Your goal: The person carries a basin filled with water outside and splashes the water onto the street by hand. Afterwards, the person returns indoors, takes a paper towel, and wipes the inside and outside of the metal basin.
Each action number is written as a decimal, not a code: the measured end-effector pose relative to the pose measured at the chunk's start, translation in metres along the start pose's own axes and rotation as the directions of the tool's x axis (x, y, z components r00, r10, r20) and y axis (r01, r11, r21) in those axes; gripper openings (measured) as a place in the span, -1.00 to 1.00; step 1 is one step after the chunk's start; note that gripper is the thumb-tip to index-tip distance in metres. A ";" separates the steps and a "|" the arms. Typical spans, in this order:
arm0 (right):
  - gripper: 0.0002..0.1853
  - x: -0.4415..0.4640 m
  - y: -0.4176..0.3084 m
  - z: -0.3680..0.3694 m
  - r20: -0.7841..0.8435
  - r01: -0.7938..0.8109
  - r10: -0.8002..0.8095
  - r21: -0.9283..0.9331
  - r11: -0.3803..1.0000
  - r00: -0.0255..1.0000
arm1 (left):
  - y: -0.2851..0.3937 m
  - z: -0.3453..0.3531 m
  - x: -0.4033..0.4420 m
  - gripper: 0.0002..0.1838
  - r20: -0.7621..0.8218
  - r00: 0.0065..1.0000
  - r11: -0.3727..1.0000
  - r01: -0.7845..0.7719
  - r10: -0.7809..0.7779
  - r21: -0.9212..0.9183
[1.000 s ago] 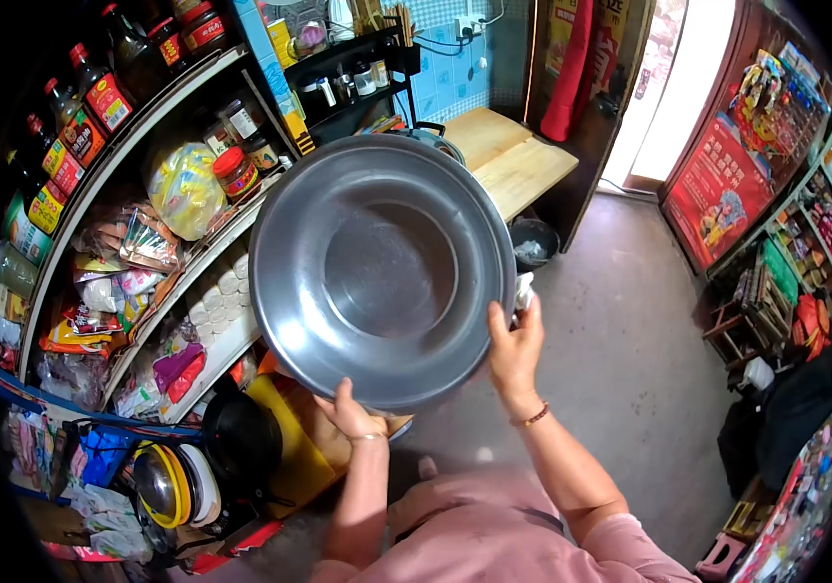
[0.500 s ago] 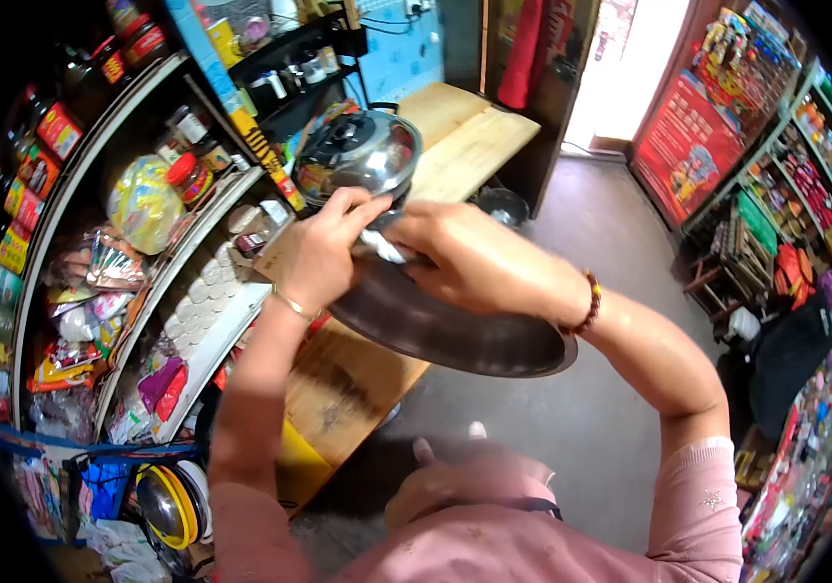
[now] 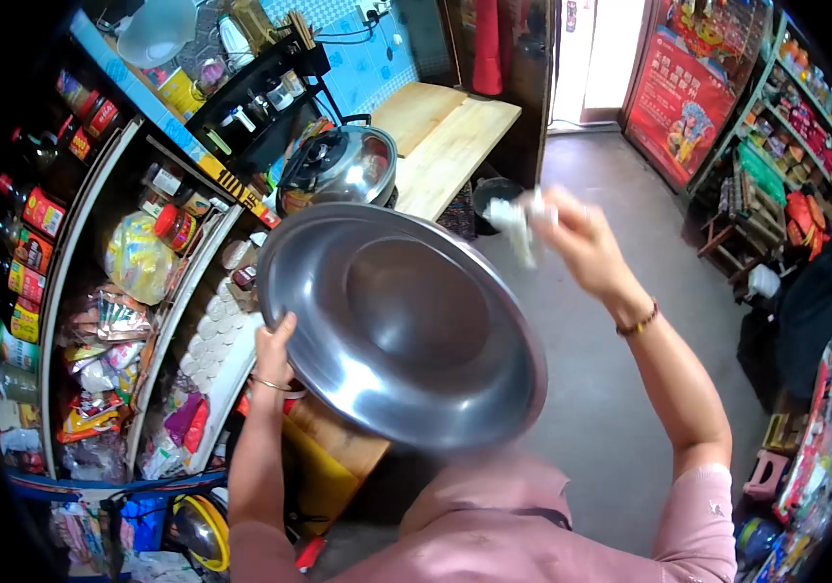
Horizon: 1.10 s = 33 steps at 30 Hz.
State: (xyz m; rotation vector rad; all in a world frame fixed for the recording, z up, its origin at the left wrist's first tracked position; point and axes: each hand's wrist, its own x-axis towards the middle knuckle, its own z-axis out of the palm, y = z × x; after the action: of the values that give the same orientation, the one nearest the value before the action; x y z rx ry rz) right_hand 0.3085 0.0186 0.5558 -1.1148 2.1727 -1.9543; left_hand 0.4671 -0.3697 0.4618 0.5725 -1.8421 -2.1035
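Note:
A large shiny steel basin (image 3: pixel 418 306) is tilted in front of me, its hollow side towards me. My left hand (image 3: pixel 274 355) grips its left rim, thumb on the inner side and the other fingers mostly hidden. To the right of the basin, apart from it, my right hand (image 3: pixel 586 238) is raised and closed round a crumpled white tissue (image 3: pixel 518 222). Motion blurs the tissue, so whether it is paper or cloth is hard to say. Just beyond the basin's far rim stands a pot with a glass lid (image 3: pixel 348 167).
Pale wooden boards (image 3: pixel 450 146) lie behind the pot. Shelves with jars and packets (image 3: pixel 139 253) line the left side. A wooden surface (image 3: pixel 338 437) shows below the basin. Grey floor (image 3: pixel 601 389) extends to the right, towards stocked shelves (image 3: pixel 795 146) and a doorway (image 3: pixel 596 68).
The basin has turned from edge-on to show its hollow inside. My right hand has moved away from it to the right with the white tissue; my left hand has shifted down and left along the rim.

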 end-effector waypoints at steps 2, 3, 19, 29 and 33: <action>-0.79 0.037 0.016 0.013 -0.056 0.256 -0.275 -0.234 0.938 0.960 | -0.023 -0.007 -0.005 -0.61 0.044 0.987 0.980 0.156 -0.152 -0.125; -0.80 0.047 -0.001 0.039 -0.059 0.259 -0.263 -0.076 0.963 0.963 | -0.023 0.003 -0.012 -0.60 0.062 0.980 0.966 0.196 -0.188 -0.170; -0.51 0.065 -0.032 0.097 0.498 0.370 -0.445 0.248 0.895 0.744 | -0.099 0.029 -0.117 -0.48 0.178 0.801 0.574 0.545 -0.571 -0.611; -0.45 -0.042 0.002 0.122 0.535 0.594 -0.477 -0.057 0.803 0.697 | -0.140 0.077 -0.087 -0.58 0.399 0.846 0.364 0.518 -0.355 -0.774; -0.60 -0.111 0.059 0.160 0.464 0.780 -0.641 -0.216 0.587 0.611 | -0.179 0.078 -0.093 -0.61 0.481 0.849 0.222 0.523 -0.219 -0.823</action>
State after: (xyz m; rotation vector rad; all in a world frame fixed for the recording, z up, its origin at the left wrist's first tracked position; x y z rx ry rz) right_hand 0.4360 -0.0653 0.4211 -2.5431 2.1299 -1.2573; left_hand 0.5200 -0.2325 0.3029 0.4112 -0.1402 -3.1829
